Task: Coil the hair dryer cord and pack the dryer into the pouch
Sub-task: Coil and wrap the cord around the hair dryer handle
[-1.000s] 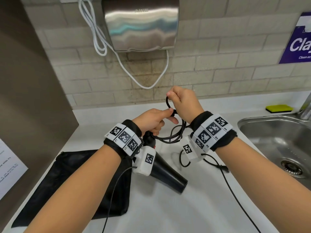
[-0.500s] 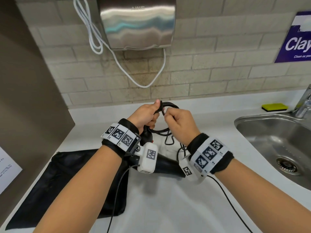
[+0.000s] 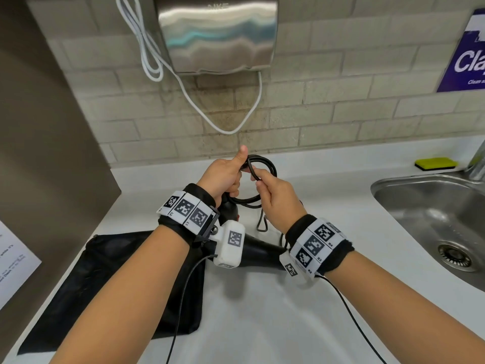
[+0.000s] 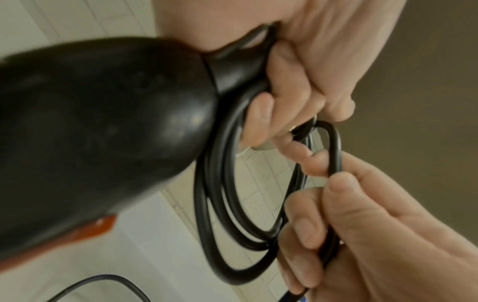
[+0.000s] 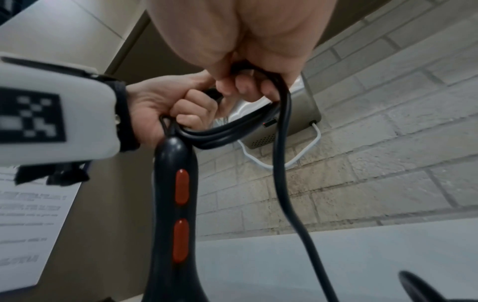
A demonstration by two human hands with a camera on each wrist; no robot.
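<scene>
My left hand point(image 3: 231, 172) grips the top of the black hair dryer's handle point(image 5: 178, 183) together with several loops of its black cord point(image 3: 265, 166). The dryer point(image 3: 259, 252) stands handle-up, its barrel lying on the counter beneath my wrists. My right hand point(image 3: 273, 195) pinches a strand of the cord point(image 4: 333, 155) just beside the coil. From that hand the loose cord point(image 5: 282, 163) hangs down to the counter. The black mesh pouch point(image 3: 110, 279) lies flat on the counter at the left, under my left forearm.
A steel sink point(image 3: 433, 219) is set into the white counter point(image 3: 262, 324) at the right, with a yellow sponge point(image 3: 435, 163) behind it. A steel hand dryer point(image 3: 217, 35) with white cables hangs on the brick wall. A brown panel point(image 3: 47, 153) closes off the left side.
My right hand came down from above the coil to just beside my left hand, laying another loop of cord against it. My left hand stayed on the handle, thumb now raised.
</scene>
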